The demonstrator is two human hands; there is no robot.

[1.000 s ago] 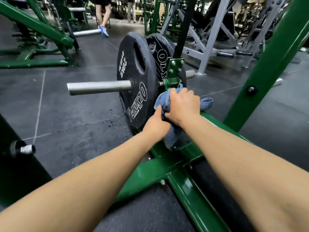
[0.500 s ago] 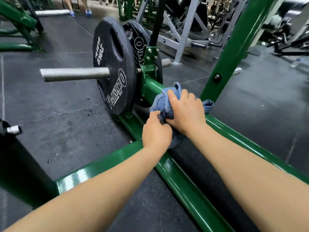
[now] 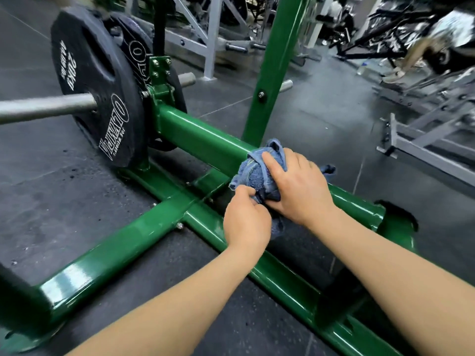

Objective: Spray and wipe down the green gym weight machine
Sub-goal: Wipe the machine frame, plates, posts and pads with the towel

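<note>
A blue cloth (image 3: pixel 257 170) is wrapped over the thick green lever tube (image 3: pixel 200 137) of the green weight machine. My right hand (image 3: pixel 298 186) lies on top of the cloth with its fingers curled over it, pressing it onto the tube. Just below and to the left, my left hand (image 3: pixel 246 222) pinches the cloth's lower edge under the tube. The tube runs up to a green bracket (image 3: pixel 160 80) beside two black weight plates (image 3: pixel 97 91) on a steel sleeve (image 3: pixel 46 107). No spray bottle is in view.
Green floor beams (image 3: pixel 115 255) form a T-joint under my arms. A green upright post (image 3: pixel 277 60) rises behind the cloth. Grey machine frames (image 3: pixel 421 145) stand to the right and at the back on the dark rubber floor. A person's legs (image 3: pixel 411 55) show at the top right.
Both hands have slid the cloth along the green tube, away from the weight plates and toward me. More bare tube now shows between the cloth and the bracket.
</note>
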